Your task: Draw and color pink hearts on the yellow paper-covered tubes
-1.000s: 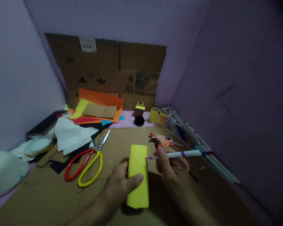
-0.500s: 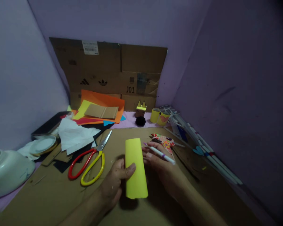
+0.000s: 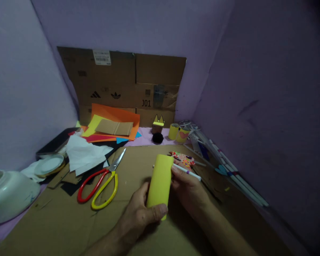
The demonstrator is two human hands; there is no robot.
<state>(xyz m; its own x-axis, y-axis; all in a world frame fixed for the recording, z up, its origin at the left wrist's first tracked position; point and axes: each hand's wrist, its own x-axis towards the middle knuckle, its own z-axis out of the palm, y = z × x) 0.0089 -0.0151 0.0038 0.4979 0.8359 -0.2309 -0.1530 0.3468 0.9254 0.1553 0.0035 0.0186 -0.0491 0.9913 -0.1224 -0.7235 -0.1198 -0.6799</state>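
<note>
My left hand (image 3: 141, 213) is closed around the lower part of a curved, tube-like piece of yellow paper (image 3: 160, 179), its thumb lying across the front. The paper leans slightly to the right above the cardboard. A white felt-tip pen (image 3: 189, 173) with a purple band rests in my right hand (image 3: 188, 188), whose fingertips also touch the paper's upper right edge. The pen's tip end passes behind the paper and shows at its left. Some of my right fingers are hidden behind the paper. Left of my hands, scissors (image 3: 113, 174) with red and yellow handles lie partly open.
A cardboard sheet (image 3: 61, 231) covers the tabletop. White paper scraps (image 3: 86, 151) and coloured sheets (image 3: 133, 121) are piled at left, near a pale ceramic bowl (image 3: 13, 195). Small yellow rolls (image 3: 183, 135) stand at the back. White sticks (image 3: 237, 177) run along the right wall.
The yellow paper has tilted to the right and turned in my left hand. My right hand has come in to touch its upper edge, with the pen now reaching behind it.
</note>
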